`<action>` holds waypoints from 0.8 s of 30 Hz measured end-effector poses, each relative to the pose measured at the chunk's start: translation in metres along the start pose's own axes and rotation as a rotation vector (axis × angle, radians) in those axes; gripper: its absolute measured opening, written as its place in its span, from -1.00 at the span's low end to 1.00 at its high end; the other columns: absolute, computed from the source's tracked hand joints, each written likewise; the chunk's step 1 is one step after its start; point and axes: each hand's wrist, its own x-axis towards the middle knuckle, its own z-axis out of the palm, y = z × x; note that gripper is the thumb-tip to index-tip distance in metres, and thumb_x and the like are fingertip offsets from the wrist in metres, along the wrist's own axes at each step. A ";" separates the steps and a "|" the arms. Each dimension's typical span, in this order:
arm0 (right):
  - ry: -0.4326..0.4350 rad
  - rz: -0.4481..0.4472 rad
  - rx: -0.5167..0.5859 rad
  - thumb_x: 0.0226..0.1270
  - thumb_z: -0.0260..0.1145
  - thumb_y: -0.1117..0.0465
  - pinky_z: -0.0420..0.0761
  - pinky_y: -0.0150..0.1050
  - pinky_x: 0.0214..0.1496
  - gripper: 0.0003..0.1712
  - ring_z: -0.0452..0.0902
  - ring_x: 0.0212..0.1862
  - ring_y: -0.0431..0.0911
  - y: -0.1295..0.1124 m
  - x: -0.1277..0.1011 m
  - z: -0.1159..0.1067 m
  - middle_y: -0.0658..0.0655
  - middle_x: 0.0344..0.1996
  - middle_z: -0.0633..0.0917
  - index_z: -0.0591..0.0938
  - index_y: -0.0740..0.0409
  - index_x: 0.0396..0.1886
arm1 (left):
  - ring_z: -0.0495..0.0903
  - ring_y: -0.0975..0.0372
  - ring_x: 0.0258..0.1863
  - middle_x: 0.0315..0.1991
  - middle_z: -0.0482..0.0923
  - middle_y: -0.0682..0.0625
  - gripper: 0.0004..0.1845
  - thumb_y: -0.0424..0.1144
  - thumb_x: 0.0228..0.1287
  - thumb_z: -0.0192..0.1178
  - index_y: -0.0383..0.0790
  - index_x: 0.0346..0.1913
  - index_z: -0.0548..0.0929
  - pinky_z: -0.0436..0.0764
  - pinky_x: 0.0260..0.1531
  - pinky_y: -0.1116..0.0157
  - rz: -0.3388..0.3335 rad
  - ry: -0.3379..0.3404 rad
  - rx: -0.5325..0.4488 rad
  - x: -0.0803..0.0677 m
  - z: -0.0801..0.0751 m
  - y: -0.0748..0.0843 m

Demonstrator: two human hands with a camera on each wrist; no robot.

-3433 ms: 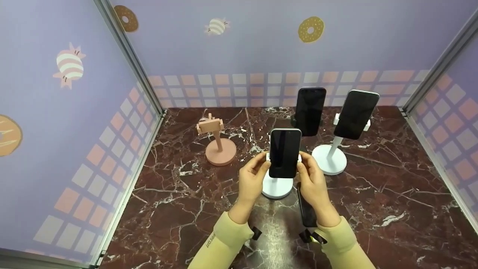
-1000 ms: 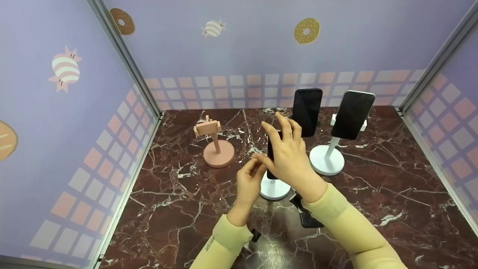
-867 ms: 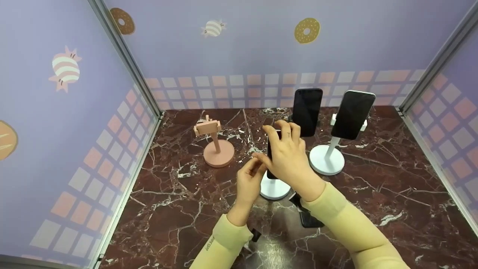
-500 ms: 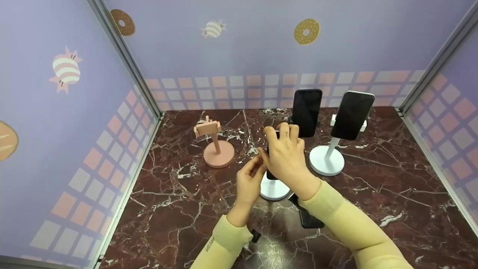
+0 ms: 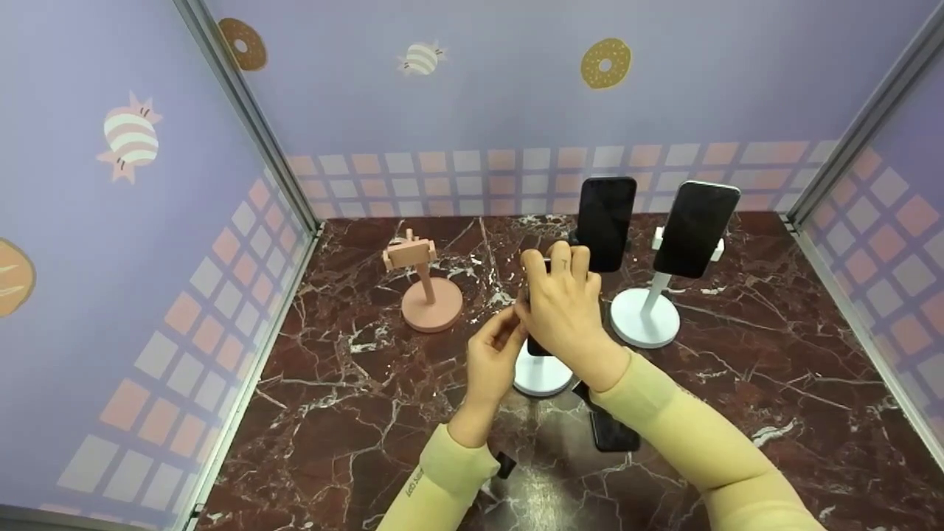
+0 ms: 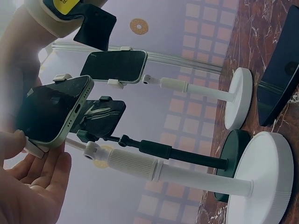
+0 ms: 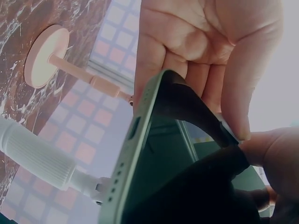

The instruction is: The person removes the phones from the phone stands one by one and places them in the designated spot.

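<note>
A dark-screened smartphone [image 5: 539, 346] sits upright in a white phone stand [image 5: 542, 378], largely covered by my right hand [image 5: 566, 313] in the head view. The right hand grips the phone, its fingers curled over the top edge and its thumb at the left edge. My left hand [image 5: 493, 361] pinches the stand's white clamp [image 6: 35, 148] between thumb and fingers at that same edge. In the right wrist view the two thumbs meet beside the phone [image 7: 140, 158]. The left wrist view shows the stand's ribbed white post [image 6: 133, 165] running to its round base.
Behind stand a dark green stand [image 6: 187, 156] with a black phone [image 5: 606, 221] and a white stand [image 5: 645, 317] with another phone [image 5: 697, 228]. Left is a phoneless pink stand [image 5: 433, 304]. One phone [image 5: 614, 434] lies flat under the right forearm. Patterned panels enclose the marble tabletop [image 5: 332, 442].
Both hands held the clamp's two sides at first. The right hand then came across the phone's front, lowered, and curled its fingers over the top. The left hand stayed at the left edge.
</note>
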 end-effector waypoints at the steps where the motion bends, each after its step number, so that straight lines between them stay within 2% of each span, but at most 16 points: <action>1: -0.002 0.001 0.005 -0.03 0.58 0.22 0.41 0.02 -0.48 -0.38 0.25 -0.01 0.23 0.000 0.000 0.000 0.30 -0.12 0.43 0.40 0.11 -0.05 | 0.73 0.29 0.00 0.04 0.68 -0.44 -0.68 -0.50 0.39 0.25 -0.58 0.14 0.63 0.70 0.05 0.42 0.002 0.001 0.003 0.000 0.000 0.001; 5: -0.010 0.000 0.012 -0.10 0.64 0.20 0.41 0.03 -0.46 -0.32 0.25 0.00 0.24 0.001 -0.001 0.000 0.30 -0.11 0.43 0.39 0.11 -0.05 | 0.74 0.26 -0.01 0.00 0.70 -0.43 -0.70 -0.50 0.38 0.26 -0.58 0.12 0.64 0.70 0.04 0.42 0.011 0.004 0.010 0.001 0.000 0.001; 13: -0.018 -0.019 0.018 -0.17 0.70 0.18 0.39 0.03 -0.47 -0.24 0.25 -0.01 0.25 0.004 -0.001 0.001 0.31 -0.12 0.41 0.37 0.12 -0.06 | 0.71 0.37 -0.07 -0.04 0.69 -0.45 -0.73 -0.52 0.38 0.24 -0.60 0.08 0.64 0.70 0.01 0.44 0.025 0.011 -0.008 0.002 0.002 -0.001; 24: -0.032 -0.002 0.072 -0.09 0.62 0.26 0.36 0.02 -0.45 -0.35 0.23 0.00 0.24 0.004 0.001 -0.001 0.29 -0.14 0.42 0.39 0.11 -0.08 | 0.68 0.39 -0.08 -0.05 0.67 -0.47 -0.74 -0.53 0.38 0.23 -0.63 0.07 0.62 0.70 0.00 0.42 0.051 0.024 -0.025 0.000 0.004 0.001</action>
